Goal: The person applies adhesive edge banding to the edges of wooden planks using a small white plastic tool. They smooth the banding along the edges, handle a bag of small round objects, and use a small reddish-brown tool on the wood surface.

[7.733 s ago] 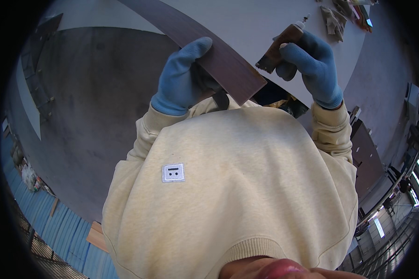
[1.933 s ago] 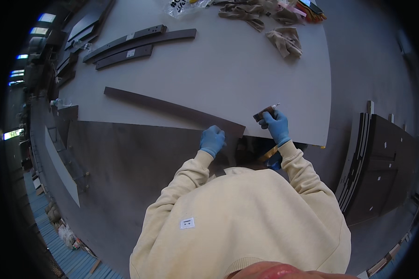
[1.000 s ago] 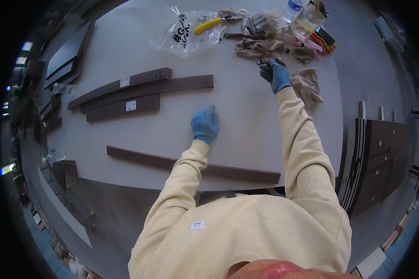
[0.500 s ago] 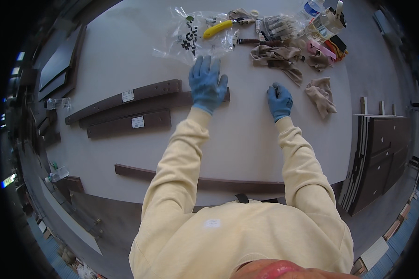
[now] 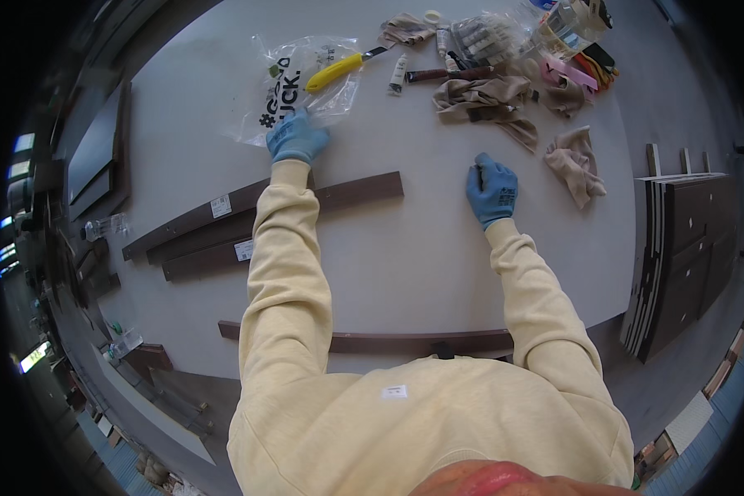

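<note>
My left hand (image 5: 296, 138), in a blue glove, is at the near edge of a clear printed plastic bag (image 5: 326, 103). Its fingers are curled onto the film. On the bag lies a yellow-handled utility knife (image 5: 335, 72), its metal end pointing right. My right hand (image 5: 493, 192), gloved in blue as well, rests over the table with fingers curled closed; whatever may be inside is hidden. Dark brown boards (image 5: 360, 191), some with white labels, lie nearer to me, partly covered by my left forearm.
Crumpled beige cloths (image 5: 576, 165), a small white tube (image 5: 398, 74), a bag of pale pieces (image 5: 484, 40) and a clear container (image 5: 569, 37) crowd the table's far right. One long board (image 5: 422, 342) lies along the near edge. Dark panels (image 5: 686, 248) stand stacked at right.
My left hand has moved left, and the plastic bag with the yellow knife on it has shifted left and nearer. The right hand stays closed in about the same place.
</note>
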Demonstrator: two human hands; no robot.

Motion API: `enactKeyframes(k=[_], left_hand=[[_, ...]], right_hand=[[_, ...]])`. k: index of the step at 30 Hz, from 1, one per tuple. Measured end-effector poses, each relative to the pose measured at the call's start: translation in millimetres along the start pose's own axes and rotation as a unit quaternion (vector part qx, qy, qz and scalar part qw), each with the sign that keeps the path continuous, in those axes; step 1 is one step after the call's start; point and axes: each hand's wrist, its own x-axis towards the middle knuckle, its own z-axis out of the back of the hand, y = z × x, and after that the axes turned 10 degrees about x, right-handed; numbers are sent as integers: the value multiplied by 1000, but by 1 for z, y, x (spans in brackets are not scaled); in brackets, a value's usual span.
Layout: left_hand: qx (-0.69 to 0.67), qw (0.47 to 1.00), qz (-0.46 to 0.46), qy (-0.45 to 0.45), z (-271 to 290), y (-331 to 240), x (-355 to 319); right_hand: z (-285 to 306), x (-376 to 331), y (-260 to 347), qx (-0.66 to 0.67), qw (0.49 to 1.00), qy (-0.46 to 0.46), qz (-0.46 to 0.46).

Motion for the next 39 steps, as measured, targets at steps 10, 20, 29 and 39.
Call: enactKeyframes(k=[10, 20, 29, 39], left_hand=[[-119, 938, -188, -267, 7, -42, 76], [-9, 977, -32, -211, -24, -40, 107], [-149, 793, -409, -426, -7, -208, 34], [-90, 875, -380, -287, -46, -226, 37]], right_hand=[[-1, 2, 0, -4, 1000, -9, 4], [2, 5, 3, 2, 1000, -14, -1], [3, 4, 2, 7, 1000, -7, -5], [-1, 2, -2, 8, 1000, -7, -7]])
